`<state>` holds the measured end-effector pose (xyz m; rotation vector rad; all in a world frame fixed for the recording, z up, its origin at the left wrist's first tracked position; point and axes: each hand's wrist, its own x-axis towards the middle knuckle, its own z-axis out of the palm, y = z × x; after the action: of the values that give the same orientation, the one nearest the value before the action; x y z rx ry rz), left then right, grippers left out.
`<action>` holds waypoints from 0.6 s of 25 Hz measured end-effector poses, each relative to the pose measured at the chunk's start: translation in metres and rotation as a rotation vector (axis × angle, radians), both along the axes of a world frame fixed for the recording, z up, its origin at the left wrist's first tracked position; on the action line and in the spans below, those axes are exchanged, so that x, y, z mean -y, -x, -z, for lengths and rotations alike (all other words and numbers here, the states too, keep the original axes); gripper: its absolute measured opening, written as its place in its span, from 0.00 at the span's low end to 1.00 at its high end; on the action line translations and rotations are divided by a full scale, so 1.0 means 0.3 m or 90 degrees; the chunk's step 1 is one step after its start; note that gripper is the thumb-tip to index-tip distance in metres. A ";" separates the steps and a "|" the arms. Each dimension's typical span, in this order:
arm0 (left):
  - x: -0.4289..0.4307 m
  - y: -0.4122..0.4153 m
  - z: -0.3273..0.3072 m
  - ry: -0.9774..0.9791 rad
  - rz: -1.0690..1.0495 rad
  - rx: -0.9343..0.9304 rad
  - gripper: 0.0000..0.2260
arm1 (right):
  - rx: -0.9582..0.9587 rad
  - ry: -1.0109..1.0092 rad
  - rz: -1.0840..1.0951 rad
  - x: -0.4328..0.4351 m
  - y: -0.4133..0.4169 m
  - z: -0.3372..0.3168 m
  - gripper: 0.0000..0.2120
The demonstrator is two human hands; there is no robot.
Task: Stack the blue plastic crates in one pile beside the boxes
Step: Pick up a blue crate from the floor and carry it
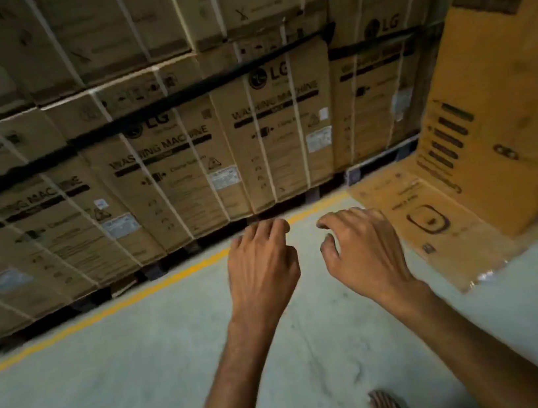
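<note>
— Looking for the blue crates here, do you find any?

— None. No crate shows anywhere in the frame, so where the pile stands cannot be told. The upper half is filled by a wall of boxes [169,169], bound with pale bands and raised on pallets [152,272].

— And the hands?

— Both reach forward in the middle of the frame, backs up. The left hand [262,267] and the right hand [360,249] hover side by side, not touching, above the floor [115,398]. The fingers [264,230] of each are loosely curled and hold nothing.

— Why held out like that?

— My guess is that they are level and paired as one holds them before taking a crate by its two sides. They may equally be balancing a step. I cannot say which.

— Where would the pile go?

— I judge it belongs on the strip of floor near the yellow line [102,310], which runs from the lower left up toward the centre along the foot of the boxes. The line probably divides storage from aisle, so a pile close to it keeps the walkway free.

— Anything in the way?

— A flattened orange cardboard sheet [493,137] sits at the right, partly lying on the floor and partly leaning upward. A foot [384,405] shows at the bottom edge.

— How far along is it?

— From this alone, a crate is yet to be fetched.
</note>
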<state>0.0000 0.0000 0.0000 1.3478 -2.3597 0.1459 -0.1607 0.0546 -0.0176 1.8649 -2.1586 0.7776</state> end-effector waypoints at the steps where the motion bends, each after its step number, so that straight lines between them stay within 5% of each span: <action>1: -0.031 -0.013 0.010 -0.027 0.030 0.003 0.14 | 0.013 -0.016 0.026 -0.068 -0.028 0.027 0.12; 15: -0.835 0.138 0.258 -0.083 0.569 0.002 0.10 | 0.038 0.061 0.458 -1.107 -0.196 0.249 0.11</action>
<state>-0.0415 0.2506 -0.0773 0.2341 -2.7595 -0.2713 -0.1017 0.3866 -0.0924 0.8983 -2.5084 0.7442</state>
